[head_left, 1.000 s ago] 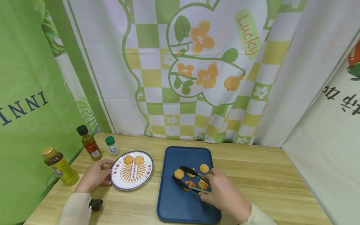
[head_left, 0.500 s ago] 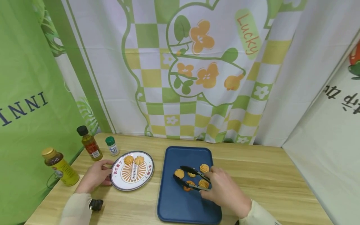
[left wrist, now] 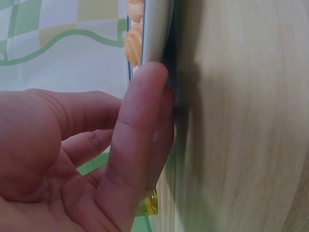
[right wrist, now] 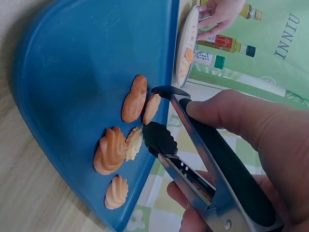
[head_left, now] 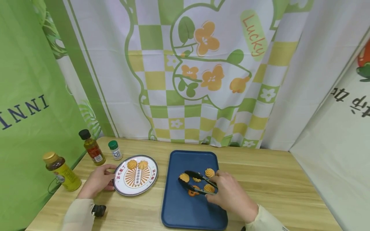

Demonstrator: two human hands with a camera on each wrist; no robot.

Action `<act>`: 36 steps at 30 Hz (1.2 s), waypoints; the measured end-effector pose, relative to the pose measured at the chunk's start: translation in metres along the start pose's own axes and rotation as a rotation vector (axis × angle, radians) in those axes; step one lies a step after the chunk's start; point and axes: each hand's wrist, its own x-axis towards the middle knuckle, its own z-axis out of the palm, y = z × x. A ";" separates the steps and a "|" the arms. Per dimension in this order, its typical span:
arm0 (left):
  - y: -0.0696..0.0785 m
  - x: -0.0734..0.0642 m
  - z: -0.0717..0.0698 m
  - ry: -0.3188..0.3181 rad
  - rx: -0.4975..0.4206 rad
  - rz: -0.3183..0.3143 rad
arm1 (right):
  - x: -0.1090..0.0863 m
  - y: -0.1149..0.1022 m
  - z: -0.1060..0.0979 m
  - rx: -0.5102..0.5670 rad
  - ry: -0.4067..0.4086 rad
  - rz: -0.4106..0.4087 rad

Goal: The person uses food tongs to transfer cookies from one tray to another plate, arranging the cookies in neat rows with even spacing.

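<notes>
My right hand (head_left: 232, 194) grips a pair of tongs (right wrist: 212, 159) with black tips, thumb along one arm and fingers round the other. In the head view the tips sit at either side of a round cookie (head_left: 184, 177) on the blue tray (head_left: 188, 211). Several other cookies lie close by, among them a swirled cookie (head_left: 209, 173) and a ring-like cookie (head_left: 192, 192). On the left, my left hand (head_left: 96, 181) holds the near-left rim of a white patterned plate (head_left: 148, 184). Two swirled cookies (head_left: 137, 164) rest on that plate. Part of my left fingers is hidden behind its rim.
Beyond my left hand stand a yellow bottle (head_left: 65, 176) with a gold cap, an oil bottle (head_left: 93, 149) with a black cap and a small green-capped shaker (head_left: 115, 150). A patterned curtain (head_left: 157, 115) hangs behind the wooden table (head_left: 268, 173).
The tongs have shifted very slightly and their tips have drawn a little closer about the round cookie. More of the ring-like cookie shows. My left hand and the plate have stayed put.
</notes>
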 end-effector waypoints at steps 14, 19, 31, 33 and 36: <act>0.000 0.001 0.001 0.002 -0.015 -0.022 | 0.006 -0.005 -0.001 0.002 -0.011 -0.021; 0.000 0.001 0.001 0.003 -0.015 -0.025 | 0.008 -0.006 0.000 0.000 -0.023 -0.022; 0.004 -0.002 0.000 0.007 -0.019 -0.015 | 0.009 -0.006 -0.001 -0.019 -0.009 -0.036; 0.005 -0.002 0.000 0.008 -0.019 -0.015 | 0.008 -0.005 -0.001 -0.034 0.002 -0.049; 0.005 -0.002 0.000 0.008 -0.015 -0.016 | 0.007 -0.004 -0.002 -0.059 0.021 -0.076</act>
